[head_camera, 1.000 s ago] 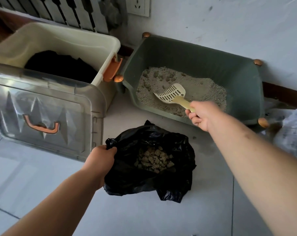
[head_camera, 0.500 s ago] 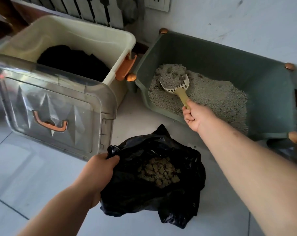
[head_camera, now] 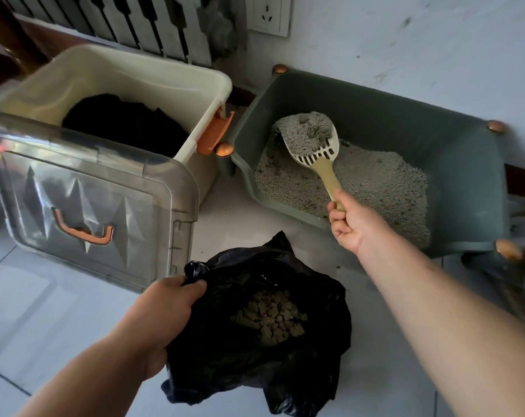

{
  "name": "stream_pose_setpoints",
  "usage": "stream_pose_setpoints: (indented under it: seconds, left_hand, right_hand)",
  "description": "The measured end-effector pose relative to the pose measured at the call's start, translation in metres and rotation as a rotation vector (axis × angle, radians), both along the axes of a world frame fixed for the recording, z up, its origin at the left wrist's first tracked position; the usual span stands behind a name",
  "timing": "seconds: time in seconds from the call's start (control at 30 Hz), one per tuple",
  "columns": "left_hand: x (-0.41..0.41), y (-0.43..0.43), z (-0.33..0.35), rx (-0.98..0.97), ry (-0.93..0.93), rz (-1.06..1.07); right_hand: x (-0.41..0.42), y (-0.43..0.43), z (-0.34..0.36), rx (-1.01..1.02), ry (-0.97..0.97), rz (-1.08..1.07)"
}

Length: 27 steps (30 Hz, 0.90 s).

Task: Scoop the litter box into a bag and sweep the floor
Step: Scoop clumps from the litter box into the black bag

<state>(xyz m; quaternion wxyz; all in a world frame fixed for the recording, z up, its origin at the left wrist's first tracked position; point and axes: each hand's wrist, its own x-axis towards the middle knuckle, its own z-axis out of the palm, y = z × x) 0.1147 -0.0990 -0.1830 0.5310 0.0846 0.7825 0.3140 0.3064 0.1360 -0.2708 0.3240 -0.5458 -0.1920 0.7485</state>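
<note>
A dark green litter box (head_camera: 453, 145) with grey litter stands on the floor against the wall. My right hand (head_camera: 353, 221) grips the handle of a cream slotted scoop (head_camera: 315, 145), which is lifted over the box's left end, heaped with litter and dark clumps. A black plastic bag (head_camera: 255, 350) lies open on the tiles in front of the box, with brownish clumps (head_camera: 270, 317) inside. My left hand (head_camera: 165, 308) holds the bag's left rim.
A cream storage bin (head_camera: 110, 76) with orange latches stands left of the litter box, something black inside. Its clear lid (head_camera: 83, 200) with an orange handle leans against the bin's front. A white radiator (head_camera: 119, 22) and wall socket (head_camera: 268, 13) are behind. Pale floor tiles (head_camera: 44, 320) surround the bag.
The scoop went from empty above the litter, dug into the left end, and now has risen full of litter and clumps. My left hand still holds the bag.
</note>
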Motion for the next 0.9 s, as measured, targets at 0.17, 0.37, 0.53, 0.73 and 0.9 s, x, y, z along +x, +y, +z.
stream_pose_setpoints:
  seconds: [0.17,0.37,0.53,0.73,0.9]
  left_hand:
    - [0.004,0.001,0.013,0.033,-0.005,-0.002]
    - [0.013,0.003,0.016,0.040,0.014,-0.030]
    - [0.018,0.006,0.016,0.066,0.054,-0.041]
    - [0.029,0.013,0.017,0.138,0.048,0.002]
    - [0.032,0.024,0.011,0.202,0.079,-0.010]
  right_hand:
    - [0.034,-0.025,-0.001,0.059,-0.019,-0.014]
    - [0.046,-0.036,0.005,0.087,-0.057,-0.047]
    - [0.057,-0.047,0.014,0.056,-0.058,-0.059]
    - [0.082,-0.061,0.021,0.049,-0.110,-0.091]
    - [0.098,-0.073,0.027,0.053,-0.171,-0.080]
